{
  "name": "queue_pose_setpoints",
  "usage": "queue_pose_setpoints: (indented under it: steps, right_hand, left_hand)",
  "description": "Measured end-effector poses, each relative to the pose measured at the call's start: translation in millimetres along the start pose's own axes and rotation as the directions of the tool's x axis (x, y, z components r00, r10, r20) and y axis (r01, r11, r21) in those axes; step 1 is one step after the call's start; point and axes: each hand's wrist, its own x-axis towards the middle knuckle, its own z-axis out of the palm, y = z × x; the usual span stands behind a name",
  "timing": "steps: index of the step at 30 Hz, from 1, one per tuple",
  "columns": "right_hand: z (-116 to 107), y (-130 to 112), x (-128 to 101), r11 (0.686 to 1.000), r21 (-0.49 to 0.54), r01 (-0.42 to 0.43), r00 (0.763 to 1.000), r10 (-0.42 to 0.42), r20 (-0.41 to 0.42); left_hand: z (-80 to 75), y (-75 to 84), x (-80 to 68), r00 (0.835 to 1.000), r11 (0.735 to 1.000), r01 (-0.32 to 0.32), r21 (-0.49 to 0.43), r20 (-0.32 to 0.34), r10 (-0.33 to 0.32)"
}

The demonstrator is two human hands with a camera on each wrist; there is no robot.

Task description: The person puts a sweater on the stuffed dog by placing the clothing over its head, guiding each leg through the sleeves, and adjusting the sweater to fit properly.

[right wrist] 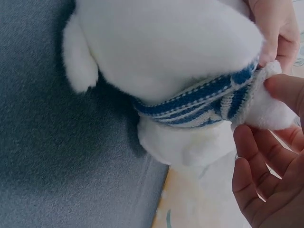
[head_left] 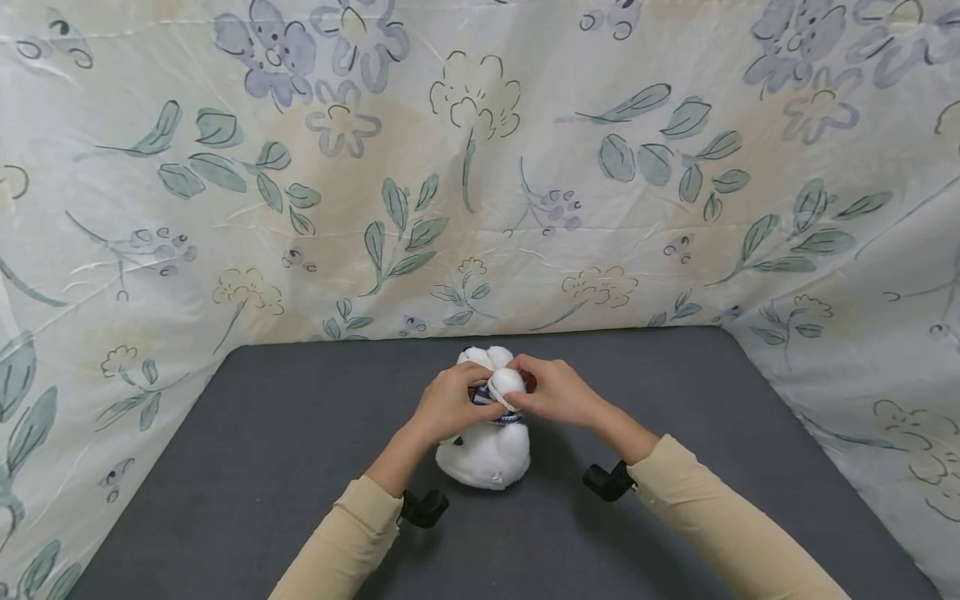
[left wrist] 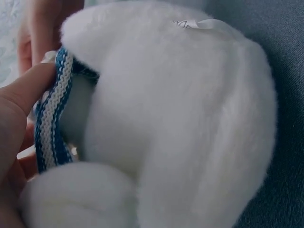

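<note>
A white plush toy (head_left: pixel 483 458) lies on the dark table, wearing a small blue-and-white knitted sweater (right wrist: pixel 190 102) round its body. My left hand (head_left: pixel 453 402) pinches the sweater's edge; in the left wrist view its thumb presses the striped knit band (left wrist: pixel 53 109), which stands away from the fur. With thumb and fingers, my right hand (head_left: pixel 558 392) grips the white sleeve cuff (right wrist: pixel 247 99) around one stubby limb (right wrist: pixel 273 111), whose rounded end pokes out. A small white tag (left wrist: pixel 192 23) sticks up from the fur. The hands partly cover the sweater in the head view.
The dark grey table (head_left: pixel 300 500) extends around the toy on all sides. Behind it and at both sides hangs a floral curtain (head_left: pixel 480 250). Black wrist cameras (head_left: pixel 424 508) are strapped at both beige sleeves (head_left: pixel 337 533).
</note>
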Motion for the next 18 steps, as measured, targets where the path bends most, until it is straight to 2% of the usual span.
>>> queue_pose_setpoints:
  steps: [10, 18]
  right_hand:
    - [-0.4, -2.4, 0.7, 0.999, 0.039, -0.025, 1.000, 0.025, -0.007]
    - [-0.6, -3.7, -0.8, 0.998, 0.041, -0.044, 0.999, 0.045, -0.026]
  left_hand:
    - [7.8, -1.3, 3.8, 1.000, 0.989, 0.021, 0.145, -0.021, -0.018]
    - [10.0, -3.8, 0.0, 1.000, 0.939, 0.010, 0.343, -0.025, -0.002]
